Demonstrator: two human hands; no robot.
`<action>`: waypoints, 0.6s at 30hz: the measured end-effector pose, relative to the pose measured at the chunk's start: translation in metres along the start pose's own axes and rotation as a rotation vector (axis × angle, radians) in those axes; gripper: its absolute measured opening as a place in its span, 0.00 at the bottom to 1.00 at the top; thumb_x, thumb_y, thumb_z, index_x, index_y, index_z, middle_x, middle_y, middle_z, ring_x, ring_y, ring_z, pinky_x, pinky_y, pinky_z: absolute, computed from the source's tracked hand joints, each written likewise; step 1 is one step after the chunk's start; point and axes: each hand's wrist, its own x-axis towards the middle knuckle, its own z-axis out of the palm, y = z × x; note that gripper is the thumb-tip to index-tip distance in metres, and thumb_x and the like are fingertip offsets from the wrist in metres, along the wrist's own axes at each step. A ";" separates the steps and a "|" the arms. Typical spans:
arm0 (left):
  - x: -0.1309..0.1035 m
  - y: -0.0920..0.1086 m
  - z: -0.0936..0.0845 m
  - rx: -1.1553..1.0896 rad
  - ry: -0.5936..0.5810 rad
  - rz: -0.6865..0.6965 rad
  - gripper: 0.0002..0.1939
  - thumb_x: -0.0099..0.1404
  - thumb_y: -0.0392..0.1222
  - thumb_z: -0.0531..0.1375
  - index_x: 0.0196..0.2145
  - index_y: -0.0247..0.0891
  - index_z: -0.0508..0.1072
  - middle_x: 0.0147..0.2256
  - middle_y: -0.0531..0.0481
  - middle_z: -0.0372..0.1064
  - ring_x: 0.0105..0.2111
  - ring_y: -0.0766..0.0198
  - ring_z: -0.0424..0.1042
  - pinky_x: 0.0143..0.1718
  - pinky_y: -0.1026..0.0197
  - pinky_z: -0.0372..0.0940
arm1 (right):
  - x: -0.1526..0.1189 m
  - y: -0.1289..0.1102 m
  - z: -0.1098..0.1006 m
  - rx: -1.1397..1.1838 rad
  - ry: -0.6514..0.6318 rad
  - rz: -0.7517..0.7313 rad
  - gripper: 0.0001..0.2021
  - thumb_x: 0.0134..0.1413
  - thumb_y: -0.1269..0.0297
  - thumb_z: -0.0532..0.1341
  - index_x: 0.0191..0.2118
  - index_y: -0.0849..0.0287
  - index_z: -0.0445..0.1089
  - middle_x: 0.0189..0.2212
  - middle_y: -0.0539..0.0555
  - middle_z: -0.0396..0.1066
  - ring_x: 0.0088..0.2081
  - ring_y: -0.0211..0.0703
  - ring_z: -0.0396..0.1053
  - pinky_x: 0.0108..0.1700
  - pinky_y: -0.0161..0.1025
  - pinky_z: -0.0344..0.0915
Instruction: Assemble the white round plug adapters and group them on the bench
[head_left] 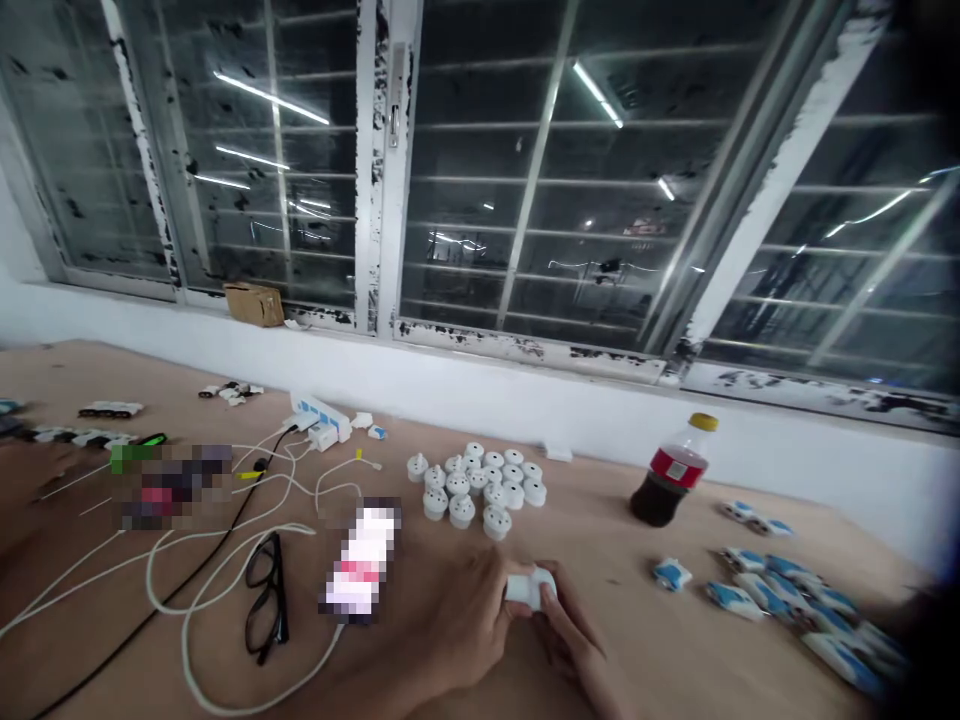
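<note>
A small white plastic piece, seemingly a plug adapter, is held between my two hands just above the table. My left hand is closed around its left end, while the thumb and fingers of my right hand pinch its right end. My fingers partly cover it. Just beyond my hands stands a group of round white plug adapters, several showing holes or pins on top. To the left lies a phone with a lit, blurred screen, a cable plugged into its lower end.
Black glasses lie among white cables left of the phone. A power strip leans near the wall. On the right are a cola bottle and a pile of blue-and-white plastic pieces. A cardboard box rests on the window sill.
</note>
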 end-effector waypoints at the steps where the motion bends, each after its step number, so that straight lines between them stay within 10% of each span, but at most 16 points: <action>1: 0.000 0.000 -0.001 0.042 -0.013 0.028 0.23 0.72 0.31 0.58 0.61 0.46 0.71 0.59 0.45 0.76 0.58 0.50 0.75 0.62 0.47 0.71 | 0.000 0.002 0.004 0.073 -0.011 0.085 0.34 0.56 0.21 0.59 0.39 0.51 0.77 0.20 0.48 0.67 0.22 0.47 0.69 0.22 0.40 0.65; 8: 0.004 -0.001 -0.002 0.227 -0.114 0.045 0.23 0.71 0.29 0.59 0.60 0.44 0.72 0.56 0.42 0.76 0.57 0.47 0.74 0.61 0.45 0.69 | 0.003 0.003 0.009 0.263 -0.138 0.268 0.36 0.53 0.20 0.61 0.28 0.54 0.66 0.18 0.43 0.57 0.18 0.33 0.51 0.20 0.33 0.46; 14: 0.004 -0.009 0.009 0.112 -0.030 -0.092 0.22 0.74 0.37 0.62 0.64 0.44 0.68 0.60 0.41 0.74 0.61 0.47 0.73 0.64 0.44 0.68 | 0.007 -0.021 -0.013 -0.124 0.022 -0.200 0.26 0.66 0.32 0.58 0.44 0.52 0.75 0.30 0.51 0.75 0.30 0.47 0.71 0.30 0.40 0.68; 18: 0.009 -0.019 0.015 0.047 0.088 -0.217 0.25 0.69 0.32 0.63 0.61 0.42 0.67 0.57 0.42 0.75 0.57 0.50 0.75 0.61 0.48 0.70 | 0.034 0.002 -0.049 -0.461 0.271 -0.223 0.22 0.62 0.38 0.63 0.47 0.52 0.74 0.29 0.51 0.74 0.31 0.51 0.71 0.34 0.44 0.68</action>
